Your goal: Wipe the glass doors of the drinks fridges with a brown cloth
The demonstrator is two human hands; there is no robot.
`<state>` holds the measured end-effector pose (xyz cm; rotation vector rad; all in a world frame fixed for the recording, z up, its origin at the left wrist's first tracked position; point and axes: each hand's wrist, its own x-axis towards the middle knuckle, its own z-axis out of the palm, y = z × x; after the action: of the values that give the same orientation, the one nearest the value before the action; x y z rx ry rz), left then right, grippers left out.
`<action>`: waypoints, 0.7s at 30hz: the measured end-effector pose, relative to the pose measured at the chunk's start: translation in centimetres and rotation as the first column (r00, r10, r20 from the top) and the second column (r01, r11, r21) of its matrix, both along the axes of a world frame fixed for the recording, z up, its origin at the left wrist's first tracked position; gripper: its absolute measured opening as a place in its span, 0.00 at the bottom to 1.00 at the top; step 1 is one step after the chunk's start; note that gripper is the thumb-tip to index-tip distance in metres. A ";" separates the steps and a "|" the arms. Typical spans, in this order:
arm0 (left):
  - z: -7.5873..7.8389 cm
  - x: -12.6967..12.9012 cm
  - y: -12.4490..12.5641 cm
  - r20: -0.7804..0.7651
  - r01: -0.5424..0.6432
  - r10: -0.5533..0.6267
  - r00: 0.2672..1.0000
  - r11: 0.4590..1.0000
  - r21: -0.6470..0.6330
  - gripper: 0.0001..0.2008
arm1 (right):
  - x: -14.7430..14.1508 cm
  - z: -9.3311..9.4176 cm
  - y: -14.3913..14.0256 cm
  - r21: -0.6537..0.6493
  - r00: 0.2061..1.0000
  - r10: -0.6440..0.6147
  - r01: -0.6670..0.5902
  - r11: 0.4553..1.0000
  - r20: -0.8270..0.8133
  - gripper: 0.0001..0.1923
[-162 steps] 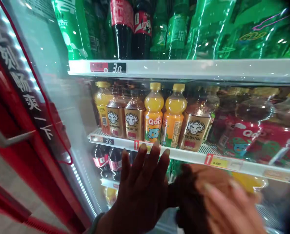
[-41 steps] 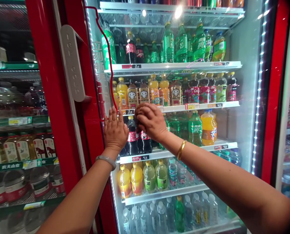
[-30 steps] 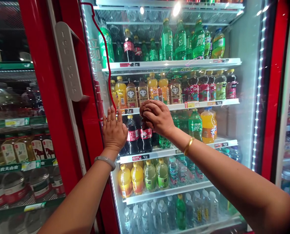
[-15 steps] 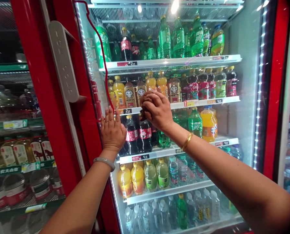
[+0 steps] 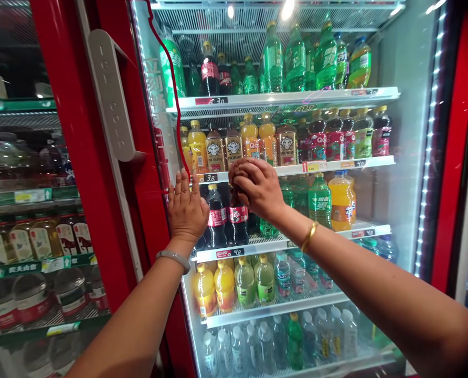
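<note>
Palm down, my left hand lies flat with fingers stretched against the glass door of a drinks fridge, close to its red frame. A crumpled dark brown cloth is bunched under my right hand, whose fingers curl around it and press it to the same glass. Behind the cloth, inside the fridge, stand cola bottles with red labels. A red line on the glass runs down to my left fingertips.
White shelves carry rows of bottles behind the glass. A grey handle sticks out from the red frame left of my left hand. Another fridge with bottles is further left. Light strips edge the interior.
The view has shifted slightly, moving the fridge rightward in the picture. My right hand and the cloth have slid a little down the glass. My left hand stays flat in about the same spot.
</note>
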<state>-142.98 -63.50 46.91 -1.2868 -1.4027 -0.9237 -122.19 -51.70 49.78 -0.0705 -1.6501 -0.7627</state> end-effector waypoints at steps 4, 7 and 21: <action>0.0 -0.1 0.1 0.004 0.005 -0.005 1.000 1.000 0.002 0.39 | -1.3 -2.8 -1.2 0.175 0.986 -0.036 0.008 0.985 0.161 0.13; -0.1 -0.2 0.1 -0.008 -0.002 0.002 1.000 1.000 0.007 0.37 | -2.3 -0.4 -1.8 0.283 0.948 -0.082 -0.009 0.959 0.307 0.15; -0.2 -0.2 0.2 -0.013 -0.015 0.015 1.000 1.000 0.012 0.39 | -1.3 0.9 -0.5 0.250 0.966 -0.078 0.014 0.968 0.245 0.15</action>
<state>-143.16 -63.33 46.76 -1.2695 -1.3931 -0.9110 -123.48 -52.24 50.65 0.1726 -1.7844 -1.0423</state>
